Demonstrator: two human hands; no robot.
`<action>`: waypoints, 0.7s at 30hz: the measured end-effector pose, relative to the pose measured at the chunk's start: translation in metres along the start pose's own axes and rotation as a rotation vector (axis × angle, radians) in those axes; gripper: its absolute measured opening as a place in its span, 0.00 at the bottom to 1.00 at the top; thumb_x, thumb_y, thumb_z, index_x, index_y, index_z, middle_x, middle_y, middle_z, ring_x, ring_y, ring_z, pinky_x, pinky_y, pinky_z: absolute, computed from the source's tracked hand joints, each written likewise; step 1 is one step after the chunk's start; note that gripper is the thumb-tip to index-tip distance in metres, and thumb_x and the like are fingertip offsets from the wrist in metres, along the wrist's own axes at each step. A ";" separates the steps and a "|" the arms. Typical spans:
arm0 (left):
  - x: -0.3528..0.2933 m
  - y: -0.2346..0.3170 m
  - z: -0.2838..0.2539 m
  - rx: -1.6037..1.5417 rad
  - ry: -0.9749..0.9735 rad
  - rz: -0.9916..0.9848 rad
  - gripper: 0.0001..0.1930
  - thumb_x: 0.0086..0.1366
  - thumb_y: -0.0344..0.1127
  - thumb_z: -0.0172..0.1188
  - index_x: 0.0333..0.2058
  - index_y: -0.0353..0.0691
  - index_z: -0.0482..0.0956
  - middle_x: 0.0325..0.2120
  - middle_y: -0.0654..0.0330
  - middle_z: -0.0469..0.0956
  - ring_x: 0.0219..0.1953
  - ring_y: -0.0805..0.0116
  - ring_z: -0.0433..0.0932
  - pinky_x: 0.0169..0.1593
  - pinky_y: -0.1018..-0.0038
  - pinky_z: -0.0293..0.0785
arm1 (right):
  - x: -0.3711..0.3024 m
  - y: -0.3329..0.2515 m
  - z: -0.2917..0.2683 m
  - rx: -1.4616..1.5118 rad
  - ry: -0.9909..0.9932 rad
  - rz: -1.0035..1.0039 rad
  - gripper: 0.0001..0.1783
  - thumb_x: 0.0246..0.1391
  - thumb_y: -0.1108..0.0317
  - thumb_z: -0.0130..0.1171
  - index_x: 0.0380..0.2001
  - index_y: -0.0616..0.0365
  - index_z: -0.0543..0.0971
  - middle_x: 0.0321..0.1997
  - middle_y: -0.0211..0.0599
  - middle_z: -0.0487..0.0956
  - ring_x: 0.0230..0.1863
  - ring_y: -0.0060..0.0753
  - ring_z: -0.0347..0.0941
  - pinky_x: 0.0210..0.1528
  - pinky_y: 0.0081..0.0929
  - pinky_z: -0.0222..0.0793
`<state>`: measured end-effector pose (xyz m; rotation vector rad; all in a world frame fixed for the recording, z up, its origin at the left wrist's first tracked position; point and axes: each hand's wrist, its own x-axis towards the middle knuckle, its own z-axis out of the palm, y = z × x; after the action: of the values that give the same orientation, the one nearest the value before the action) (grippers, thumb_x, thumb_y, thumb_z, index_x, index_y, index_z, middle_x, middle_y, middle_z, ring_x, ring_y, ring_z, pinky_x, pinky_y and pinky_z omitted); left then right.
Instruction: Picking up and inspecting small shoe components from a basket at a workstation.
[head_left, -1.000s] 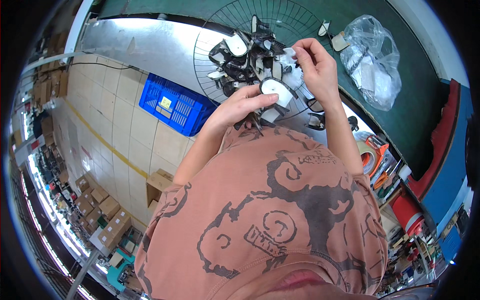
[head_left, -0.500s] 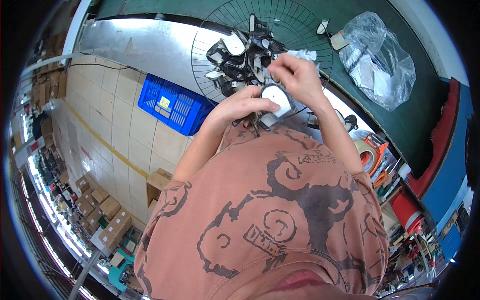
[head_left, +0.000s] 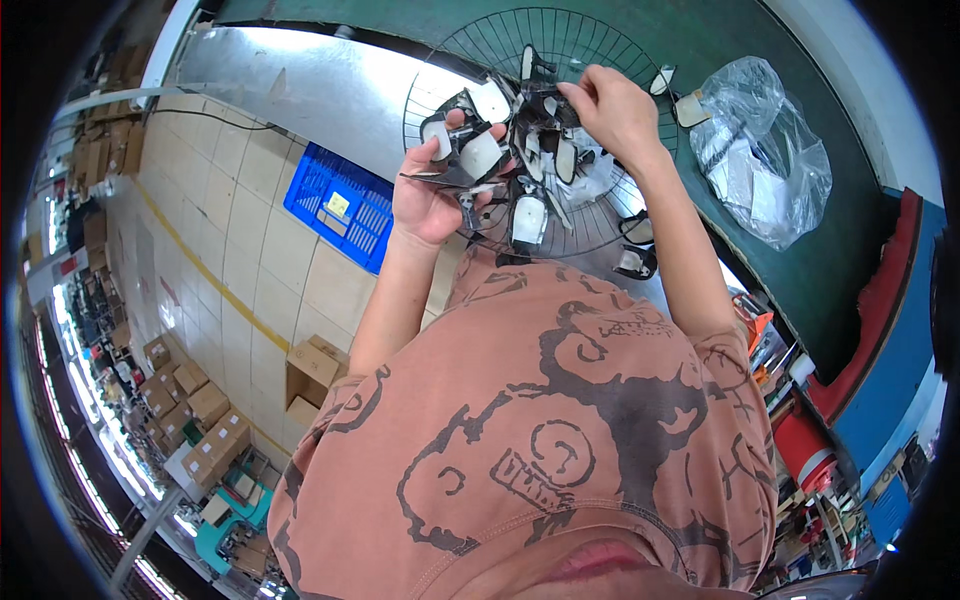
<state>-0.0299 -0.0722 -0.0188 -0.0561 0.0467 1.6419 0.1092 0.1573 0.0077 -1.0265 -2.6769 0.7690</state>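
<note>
Near the left rim of the round wire basket, my left hand is turned palm up. Its fingers curl around several black pieces with rounded white pads, which look like shoe parts. My right hand is over the basket's far right side, thumb and forefinger pinched together. Whatever is between those fingertips, if anything, is too small to make out. A heap of similar black-and-white pieces fills the middle of the basket, and one white-padded piece lies by its near rim.
A blue plastic crate stands left of the metal bench. On the green table to the right lies a clear plastic bag of white pieces. Two loose padded pieces rest beside the basket's near right edge.
My hands have separated from close to my body. The left has moved left, now palm up with several pieces; the right has moved up and away over the basket. The white-padded piece they held together is released.
</note>
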 end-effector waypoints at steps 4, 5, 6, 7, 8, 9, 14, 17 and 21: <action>-0.008 -0.003 0.001 0.050 0.079 0.050 0.22 0.70 0.53 0.46 0.58 0.51 0.70 0.64 0.45 0.60 0.64 0.34 0.60 0.49 0.41 0.78 | 0.024 0.017 0.034 0.239 0.020 -0.360 0.13 0.57 0.64 0.59 0.44 0.56 0.81 0.34 0.38 0.82 0.32 0.38 0.78 0.40 0.32 0.74; -0.011 -0.006 0.000 0.060 0.097 0.062 0.23 0.70 0.56 0.46 0.57 0.51 0.71 0.64 0.45 0.62 0.64 0.34 0.59 0.50 0.40 0.77 | 0.024 0.020 0.035 0.467 -0.052 -0.206 0.13 0.59 0.64 0.58 0.44 0.57 0.81 0.34 0.36 0.82 0.31 0.34 0.78 0.39 0.29 0.74; -0.012 -0.007 -0.001 0.069 0.115 0.073 0.25 0.70 0.59 0.46 0.55 0.50 0.72 0.63 0.45 0.63 0.64 0.35 0.59 0.50 0.39 0.76 | 0.023 0.025 0.035 0.691 -0.124 -0.047 0.13 0.60 0.64 0.58 0.44 0.59 0.81 0.34 0.35 0.81 0.31 0.30 0.77 0.39 0.26 0.74; -0.015 -0.006 -0.007 0.053 0.111 0.070 0.26 0.69 0.61 0.45 0.54 0.50 0.74 0.62 0.46 0.65 0.64 0.36 0.60 0.50 0.39 0.76 | 0.023 0.019 0.027 0.907 -0.208 0.109 0.13 0.61 0.65 0.57 0.44 0.61 0.80 0.34 0.33 0.81 0.31 0.26 0.77 0.38 0.23 0.75; -0.018 -0.007 -0.011 0.037 0.112 0.058 0.27 0.69 0.63 0.45 0.52 0.49 0.75 0.60 0.46 0.66 0.63 0.36 0.60 0.50 0.39 0.76 | 0.019 0.018 0.015 1.120 -0.265 0.150 0.13 0.63 0.65 0.56 0.46 0.61 0.79 0.34 0.31 0.81 0.30 0.18 0.75 0.36 0.17 0.73; -0.020 -0.008 -0.015 0.020 0.113 0.044 0.29 0.68 0.65 0.44 0.50 0.49 0.76 0.59 0.46 0.68 0.63 0.37 0.61 0.50 0.39 0.76 | 0.019 0.027 0.013 1.276 -0.360 0.143 0.16 0.64 0.63 0.56 0.50 0.60 0.77 0.36 0.34 0.80 0.30 0.22 0.75 0.36 0.20 0.73; -0.004 -0.031 -0.005 0.080 0.113 0.011 0.26 0.70 0.63 0.42 0.45 0.50 0.77 0.58 0.45 0.68 0.55 0.36 0.72 0.38 0.48 0.80 | -0.006 0.042 0.011 1.785 -0.570 0.187 0.13 0.65 0.68 0.50 0.50 0.58 0.75 0.36 0.35 0.80 0.30 0.27 0.75 0.35 0.26 0.74; 0.007 -0.041 0.009 0.176 0.178 0.012 0.25 0.71 0.62 0.41 0.46 0.50 0.77 0.59 0.44 0.67 0.56 0.36 0.71 0.35 0.51 0.81 | -0.017 0.045 0.014 1.800 -0.568 0.175 0.13 0.64 0.71 0.51 0.50 0.57 0.74 0.37 0.36 0.80 0.31 0.29 0.76 0.35 0.28 0.74; 0.014 -0.043 0.014 0.220 0.231 -0.007 0.24 0.72 0.60 0.41 0.48 0.49 0.75 0.60 0.43 0.68 0.51 0.38 0.76 0.32 0.59 0.81 | -0.028 0.044 0.019 1.840 -0.539 0.171 0.13 0.63 0.71 0.52 0.50 0.57 0.75 0.37 0.38 0.81 0.31 0.31 0.77 0.35 0.28 0.74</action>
<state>0.0115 -0.0541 -0.0056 -0.0775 0.4021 1.6081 0.1495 0.1587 -0.0309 -0.4009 -0.9062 2.7809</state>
